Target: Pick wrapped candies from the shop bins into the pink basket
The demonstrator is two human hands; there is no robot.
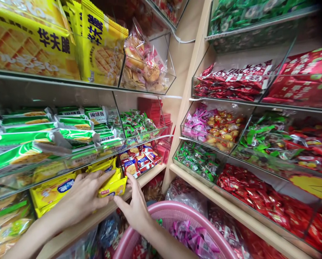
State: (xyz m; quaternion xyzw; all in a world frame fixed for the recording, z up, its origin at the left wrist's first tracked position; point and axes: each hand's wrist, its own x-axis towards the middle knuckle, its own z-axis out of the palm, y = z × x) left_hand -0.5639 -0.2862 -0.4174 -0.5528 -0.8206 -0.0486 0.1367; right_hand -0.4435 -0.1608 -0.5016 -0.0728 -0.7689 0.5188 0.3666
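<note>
Several yellow snack packets [112,187] sit between my two hands at the front of the lower left shelf. My left hand [81,192] reaches in from the left, its fingers across the top of the packets and its thumb below, closed on them. From the right, my right hand [135,207] has its thumb and fingers at the packets' right end, closed around that edge. Below my right forearm is a pink plastic basket [174,205] holding purple-wrapped sweets [195,239]. More yellow packets [53,189] lie in the bin beside my left hand, partly hidden by it.
Clear bin fronts edge the shelves. Green-and-white packets [28,138] fill the bin above my hands, and red-and-blue packets [141,160] lie just right. A wooden corner post [189,72] divides the left shelves from the right ones, which hold red-wrapped sweets [258,194].
</note>
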